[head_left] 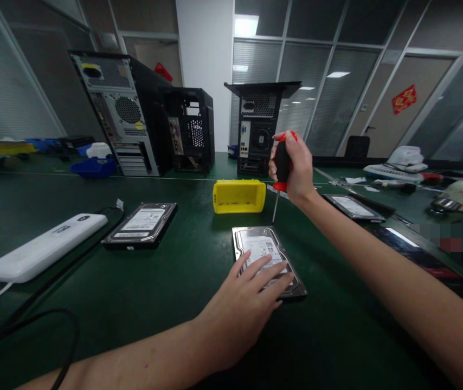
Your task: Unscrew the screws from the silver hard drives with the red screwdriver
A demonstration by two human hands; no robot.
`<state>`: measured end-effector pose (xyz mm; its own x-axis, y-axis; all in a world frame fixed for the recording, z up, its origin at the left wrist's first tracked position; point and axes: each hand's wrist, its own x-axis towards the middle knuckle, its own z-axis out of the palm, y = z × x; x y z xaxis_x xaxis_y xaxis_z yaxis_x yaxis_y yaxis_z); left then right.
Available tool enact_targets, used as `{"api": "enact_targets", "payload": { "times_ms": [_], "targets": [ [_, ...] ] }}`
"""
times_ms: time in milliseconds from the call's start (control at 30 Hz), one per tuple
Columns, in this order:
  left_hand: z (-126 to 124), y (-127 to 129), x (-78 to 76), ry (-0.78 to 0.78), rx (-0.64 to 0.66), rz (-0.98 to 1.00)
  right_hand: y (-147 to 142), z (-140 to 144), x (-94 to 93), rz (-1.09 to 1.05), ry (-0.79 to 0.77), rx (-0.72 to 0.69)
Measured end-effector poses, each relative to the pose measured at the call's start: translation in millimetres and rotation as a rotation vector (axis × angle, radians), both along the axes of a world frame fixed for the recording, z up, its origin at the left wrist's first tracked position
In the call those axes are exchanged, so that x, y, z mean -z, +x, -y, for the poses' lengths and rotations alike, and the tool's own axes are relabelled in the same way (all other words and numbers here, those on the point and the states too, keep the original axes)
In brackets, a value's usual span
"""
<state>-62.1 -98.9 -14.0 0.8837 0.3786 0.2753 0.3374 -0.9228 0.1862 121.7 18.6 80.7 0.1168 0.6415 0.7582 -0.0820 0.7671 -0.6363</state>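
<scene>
A silver hard drive (pixel 256 238) lies label up on the green table in front of me. Across its near half rests my left hand (pixel 251 292), fingers spread over the label. My right hand (pixel 294 165) is wrapped round the red and black handle of a screwdriver (pixel 283 162). The shaft points down, its tip at the drive's far right corner; whether a screw sits under the tip is too small to tell. Just beyond the drive stands a yellow plastic bin (pixel 239 197), with a few small dark specks inside.
Another hard drive (pixel 141 225) and a white power bank (pixel 44 246) with cables lie left. A third drive (pixel 353 207) sits right, behind my forearm. Computer cases (pixel 128 111) stand at the back, near a blue bin (pixel 93 168).
</scene>
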Motion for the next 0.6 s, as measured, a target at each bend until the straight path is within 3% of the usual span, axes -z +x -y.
{"api": "enact_targets", "payload": {
  "times_ms": [600],
  "targets": [
    [-0.1, -1.5, 0.1, -0.008, 0.009, 0.012, 5.4, 3.0, 0.8, -0.012, 0.000, 0.069]
  ]
}}
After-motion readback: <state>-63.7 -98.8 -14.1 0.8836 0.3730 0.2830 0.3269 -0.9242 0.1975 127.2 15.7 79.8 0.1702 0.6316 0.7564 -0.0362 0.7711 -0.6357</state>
